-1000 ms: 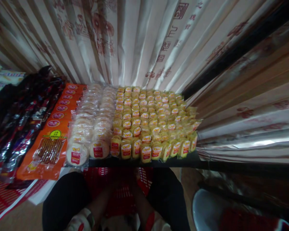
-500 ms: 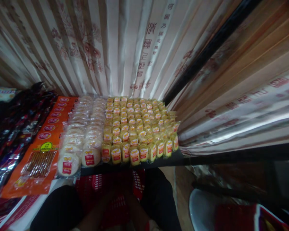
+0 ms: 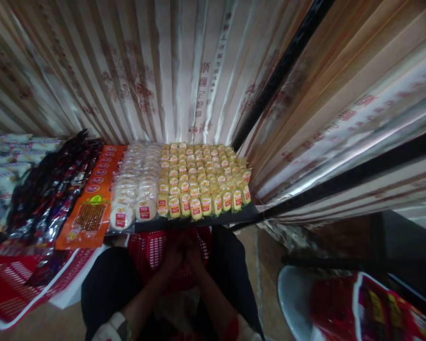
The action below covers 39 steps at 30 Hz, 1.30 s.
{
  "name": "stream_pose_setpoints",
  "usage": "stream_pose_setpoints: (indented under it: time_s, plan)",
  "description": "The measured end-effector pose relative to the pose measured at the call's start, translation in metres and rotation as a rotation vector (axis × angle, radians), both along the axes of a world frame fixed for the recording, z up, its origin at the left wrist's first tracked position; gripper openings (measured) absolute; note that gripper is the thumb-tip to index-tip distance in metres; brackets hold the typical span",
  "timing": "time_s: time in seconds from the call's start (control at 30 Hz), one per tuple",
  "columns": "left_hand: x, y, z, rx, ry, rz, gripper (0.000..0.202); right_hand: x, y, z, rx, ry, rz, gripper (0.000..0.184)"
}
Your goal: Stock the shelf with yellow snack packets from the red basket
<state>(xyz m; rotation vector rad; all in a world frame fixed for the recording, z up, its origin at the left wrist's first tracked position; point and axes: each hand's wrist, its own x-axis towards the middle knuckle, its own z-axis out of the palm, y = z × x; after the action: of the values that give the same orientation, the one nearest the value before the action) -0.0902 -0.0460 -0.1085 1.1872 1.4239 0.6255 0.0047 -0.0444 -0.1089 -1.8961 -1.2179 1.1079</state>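
Low between the knees, my left hand (image 3: 173, 250) and my right hand (image 3: 193, 255) are close together in dark shadow, in front of a red plastic basket (image 3: 156, 244). Their fingers are too dark to make out, and I see no item in them. Above them, a dark shelf (image 3: 213, 219) bears rows of small yellow-wrapped snacks (image 3: 199, 184). To the left stand two rows of round white crackers (image 3: 135, 189) in clear wrappers. Beside these lie orange packets (image 3: 92, 199) of brown sticks, and then dark shiny packets (image 3: 53, 189).
White packets (image 3: 7, 166) are stacked at the far left, above another red basket (image 3: 17, 274). A pleated printed curtain (image 3: 163, 71) hangs behind the shelf, with a black pole (image 3: 277, 80). Red packaging (image 3: 341, 303) and a pale rounded object (image 3: 291, 298) are at lower right.
The view has shifted, so the shelf goods appear higher and smaller, with more of the left side showing. My forearms and hands, mostly hidden in darkness before, are now more visible.
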Motion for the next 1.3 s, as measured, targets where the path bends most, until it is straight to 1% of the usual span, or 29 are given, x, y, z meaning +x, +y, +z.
stream_pose_setpoints:
  time_s: [0.07, 0.13, 0.2, 0.3, 0.37, 0.43, 0.53, 0.67, 0.77, 0.87, 0.93, 1.0, 1.07, 1.17, 1.23, 1.3]
  plan:
    - [-0.001, -0.002, 0.009, 0.082, 0.085, 0.011, 0.031, 0.004, -0.004, 0.009, 0.003, -0.013, -0.045, 0.030]
    - [-0.002, -0.004, 0.018, 0.124, 0.174, 0.040, 0.032, 0.008, -0.008, 0.019, 0.008, -0.014, -0.069, 0.030]
    - [-0.002, -0.006, 0.027, 0.158, 0.217, 0.056, 0.035, 0.013, -0.010, 0.031, 0.008, -0.013, -0.080, 0.031]
    - [-0.001, -0.010, 0.041, 0.228, 0.206, 0.044, 0.028, 0.020, -0.015, 0.047, 0.016, -0.010, -0.078, 0.031]
    - [-0.001, -0.013, 0.051, 0.282, 0.187, 0.023, 0.020, 0.025, -0.019, 0.057, 0.030, -0.005, -0.066, 0.026]
    - [0.001, -0.015, 0.059, 0.331, 0.178, 0.012, 0.019, 0.029, -0.022, 0.066, 0.051, 0.004, -0.053, 0.021]
    - [0.004, -0.017, 0.067, 0.411, 0.182, 0.025, 0.016, 0.034, -0.025, 0.077, 0.098, 0.017, -0.018, 0.018]
    - [0.010, -0.017, 0.075, 0.476, 0.189, 0.077, 0.006, 0.042, -0.024, 0.095, 0.146, 0.011, 0.029, 0.017]
    - [0.015, -0.016, 0.085, 0.458, 0.162, 0.093, 0.012, 0.049, -0.021, 0.111, 0.173, 0.009, 0.020, 0.018]
    - [0.022, -0.016, 0.095, 0.429, 0.094, 0.072, 0.027, 0.059, -0.017, 0.124, 0.185, 0.040, 0.004, 0.017]
    - [0.028, -0.016, 0.099, 0.425, 0.060, 0.030, 0.034, 0.066, -0.014, 0.129, 0.203, 0.071, -0.001, 0.016]
    - [0.035, -0.015, 0.102, 0.444, 0.041, -0.021, 0.035, 0.073, -0.012, 0.132, 0.234, 0.100, 0.002, 0.017]
    - [0.041, -0.012, 0.105, 0.477, 0.052, -0.060, 0.034, 0.081, -0.009, 0.133, 0.258, 0.120, 0.005, 0.018]
    - [0.050, -0.005, 0.114, 0.517, 0.132, -0.097, 0.026, 0.094, -0.005, 0.134, 0.269, 0.138, 0.008, 0.019]
    - [0.056, 0.002, 0.121, 0.512, 0.172, -0.129, 0.022, 0.103, -0.003, 0.136, 0.260, 0.153, 0.033, 0.020]
    - [0.063, 0.009, 0.128, 0.481, 0.156, -0.153, 0.024, 0.112, -0.001, 0.138, 0.243, 0.168, 0.071, 0.020]
